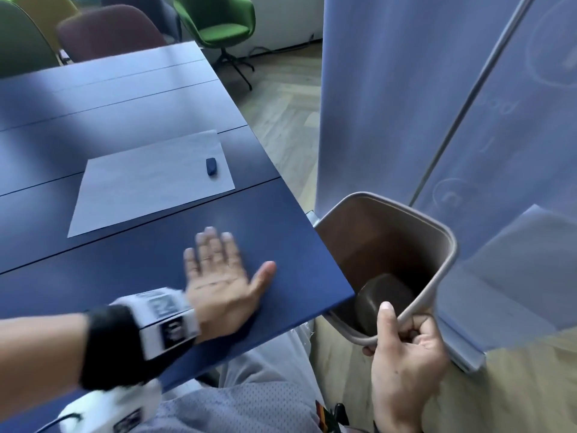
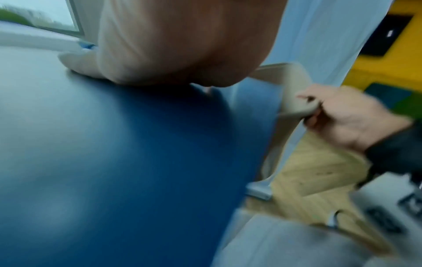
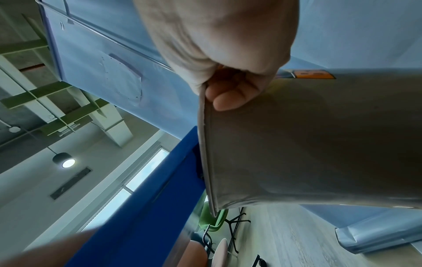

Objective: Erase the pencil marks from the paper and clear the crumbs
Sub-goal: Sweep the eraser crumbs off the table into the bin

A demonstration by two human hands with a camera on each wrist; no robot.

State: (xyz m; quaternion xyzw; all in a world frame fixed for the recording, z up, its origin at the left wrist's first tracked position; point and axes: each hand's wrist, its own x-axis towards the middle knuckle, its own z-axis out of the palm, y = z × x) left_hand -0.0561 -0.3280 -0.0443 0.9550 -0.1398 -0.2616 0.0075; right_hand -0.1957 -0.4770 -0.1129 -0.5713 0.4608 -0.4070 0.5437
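Blue laminate covers the tabletop (image 1: 131,120), whose right edge runs diagonally past a wooden floor and pale blue banner stands; upholstered chairs (image 1: 218,23) sit beyond the far edge. A sheet of paper (image 1: 150,182) lies flat well back from the near right corner, with a dark eraser (image 1: 211,166) resting on its far right part. No pencil marks show on the sheet from the head view, and the crumbs are too small to make out.

Near that corner the left hand (image 1: 218,276) lies palm down on the tabletop, fingers straight and spread, holding nothing; it is blurred. The right hand (image 1: 402,348) curls thumb and fingers around the near rim of a beige waste bin (image 1: 449,242), held tilted with its mouth just below the table's right edge.

This looks like the sweeping step. To do it well, the flat palm should stay in full contact with the surface and travel toward the right edge, with the little-finger side leading so nothing slips past. The bin's rim ought to sit snug under the edge, directly in the hand's line of travel, or crumbs may drop to the floor. A dark object (image 1: 384,298) already lies in the bin's bottom.
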